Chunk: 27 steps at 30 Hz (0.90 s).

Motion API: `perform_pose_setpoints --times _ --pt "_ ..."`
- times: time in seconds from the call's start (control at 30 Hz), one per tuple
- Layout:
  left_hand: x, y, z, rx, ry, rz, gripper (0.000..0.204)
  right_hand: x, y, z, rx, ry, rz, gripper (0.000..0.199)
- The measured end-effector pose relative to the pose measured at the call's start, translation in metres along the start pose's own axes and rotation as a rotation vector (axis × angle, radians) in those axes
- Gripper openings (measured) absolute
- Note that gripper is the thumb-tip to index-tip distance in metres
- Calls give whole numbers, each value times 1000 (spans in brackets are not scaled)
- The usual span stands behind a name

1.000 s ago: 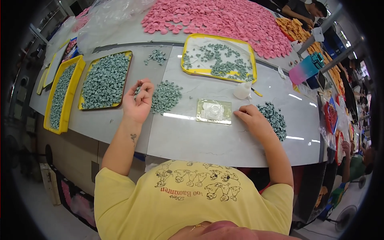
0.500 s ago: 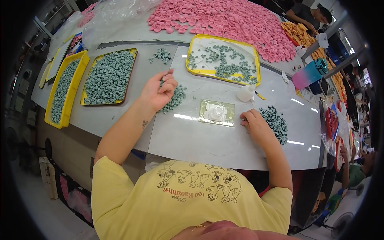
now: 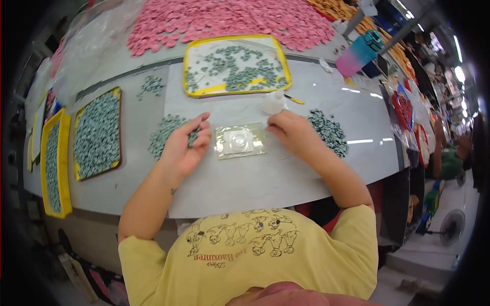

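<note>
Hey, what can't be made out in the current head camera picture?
All in the head view:
Whether the left hand holds anything: hidden by its curled pose.
Whether the right hand pinches anything: too small to tell.
Part of one grey-green pile: covered by the left hand.
Some pink discs: cut off by the top edge.

Green piles (image 3: 329, 133) flank a packet (image 3: 241, 141) at 3 and 9 o'clock on a table (image 3: 224, 194). A yellow tray (image 3: 212, 93) sits at 12.

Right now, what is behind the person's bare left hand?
Behind the left hand, a heap of small grey-green pieces lies on the grey tabletop; whatever the hand covers is hidden.
</note>
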<state>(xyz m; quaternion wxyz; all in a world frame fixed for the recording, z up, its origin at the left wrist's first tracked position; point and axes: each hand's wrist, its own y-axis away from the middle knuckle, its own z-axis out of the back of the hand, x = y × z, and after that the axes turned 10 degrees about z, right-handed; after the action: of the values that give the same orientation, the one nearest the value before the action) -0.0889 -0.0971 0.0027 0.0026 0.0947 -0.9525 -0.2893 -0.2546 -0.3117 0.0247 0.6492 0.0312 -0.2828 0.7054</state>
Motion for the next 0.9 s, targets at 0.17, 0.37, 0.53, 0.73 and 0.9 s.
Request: perform_pose_setpoints --times 0.17,0.37,0.53,0.73,0.9 --pt "11 -33 5 31 -157 30 20 -40 18 -17 36 -18 -34 10" --pt "24 -63 -16 -192 -136 -44 19 -85 24 -36 120 107 96 12" --pt "-2 -77 11 -130 -120 28 17 -85 14 -63 118 175 123 13" --pt "-31 -77 57 100 34 126 11 -77 -4 -89 120 202 79 14" --pt "-30 -73 48 -98 48 83 11 -76 -9 -95 116 185 122 15"
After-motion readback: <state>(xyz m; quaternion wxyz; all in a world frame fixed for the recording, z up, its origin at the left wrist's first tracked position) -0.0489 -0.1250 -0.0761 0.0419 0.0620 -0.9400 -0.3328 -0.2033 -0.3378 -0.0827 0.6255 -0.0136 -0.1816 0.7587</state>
